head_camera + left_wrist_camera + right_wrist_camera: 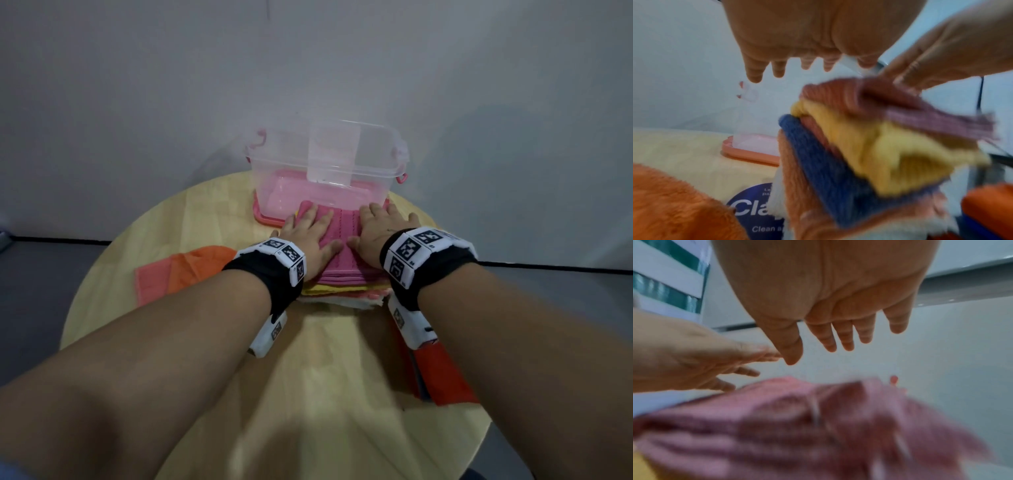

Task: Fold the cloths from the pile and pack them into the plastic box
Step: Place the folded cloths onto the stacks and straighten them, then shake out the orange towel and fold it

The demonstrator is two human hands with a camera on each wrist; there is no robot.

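Hands, left hand (pixel 310 236) and right hand (pixel 376 233), spread flat on pink cloth (pixel 342 236) topping folded stack (pixel 342 289) before plastic box (pixel 325 171); uneven lift risks stack splaying.

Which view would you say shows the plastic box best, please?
The head view: the whole clear plastic box stands open on its pink lid behind the pink cloth. The left wrist view catches only a blurred corner of box and lid; the right wrist view shows little beyond a pink latch.

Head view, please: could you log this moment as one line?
left hand: flat on pink cloth | right hand: flat on it | plastic box: open, no cloths inside
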